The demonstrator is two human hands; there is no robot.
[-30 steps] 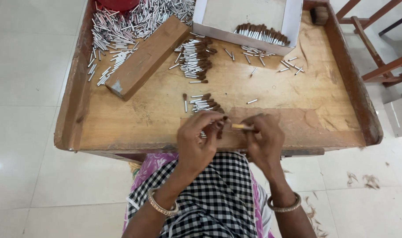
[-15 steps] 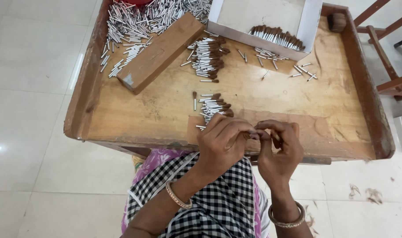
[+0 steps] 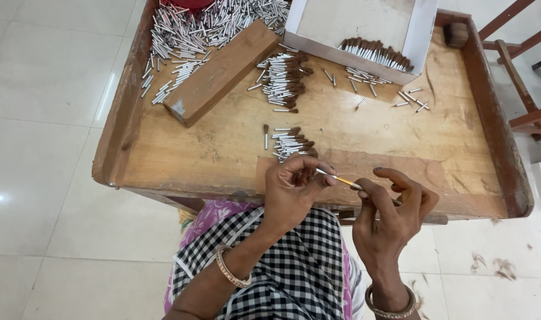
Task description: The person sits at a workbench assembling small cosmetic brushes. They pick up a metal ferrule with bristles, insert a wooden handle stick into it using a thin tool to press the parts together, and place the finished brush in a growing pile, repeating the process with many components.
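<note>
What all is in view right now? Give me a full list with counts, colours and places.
wooden tray table: one, brown, fills the middle.
wooden block: one, brown, lying slantwise at upper left.
loose metal tubes: too many to count, silver, heaped at the far left.
brush heads: two small piles, silver with brown tips, centre.
white box: one, far right, a row of brush heads inside.
chair frame: one, reddish wood, right edge.
thin stick: one, yellow and white, between the hands.
bangles: one on each wrist, metallic.
left hand: pinches the stick.
right hand: at the stick's other end.
</note>
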